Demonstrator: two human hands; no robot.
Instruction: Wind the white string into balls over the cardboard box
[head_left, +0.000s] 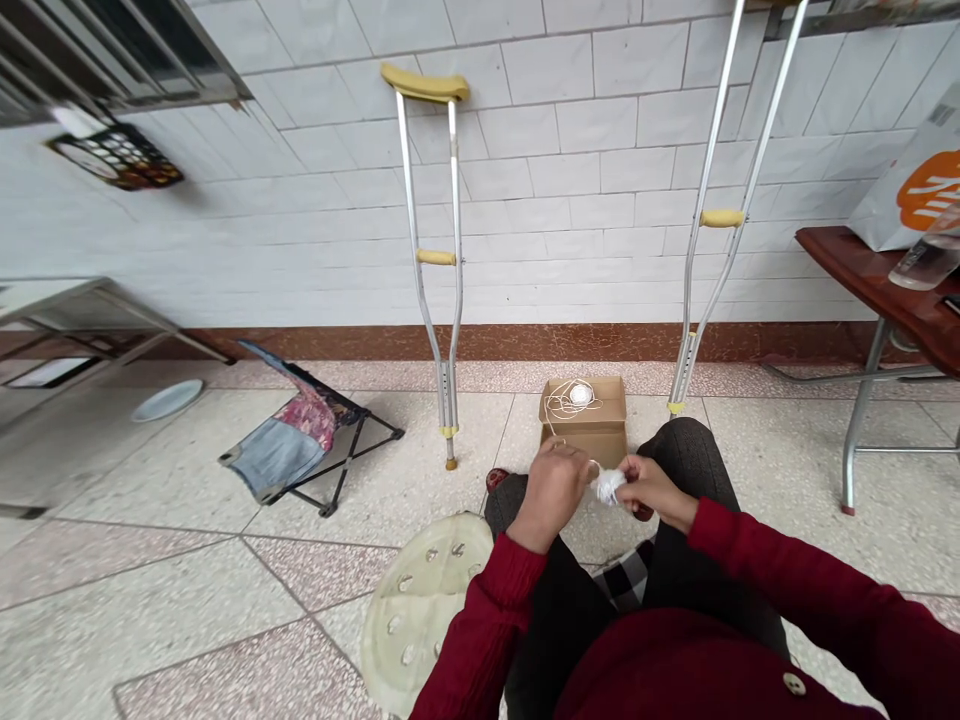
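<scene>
I sit with dark trousers and red sleeves, both hands raised over my knees. My right hand [651, 488] is closed round a small white ball of string [609, 485]. My left hand [553, 487] is pinched beside the ball, fingers together on the string. A thin white strand runs from my left hand up to a cardboard box [586, 425] on the floor just ahead, where loose string and a second white ball [579, 394] lie.
Two aluminium crutches [437, 260] [716, 215] lean on the white tiled wall. A folded fabric stool [300, 435] and a plate [167, 400] lie at the left. A pale perforated plastic stool [420, 605] stands by my left knee. A brown table [877, 285] with a bag and bottle is at the right.
</scene>
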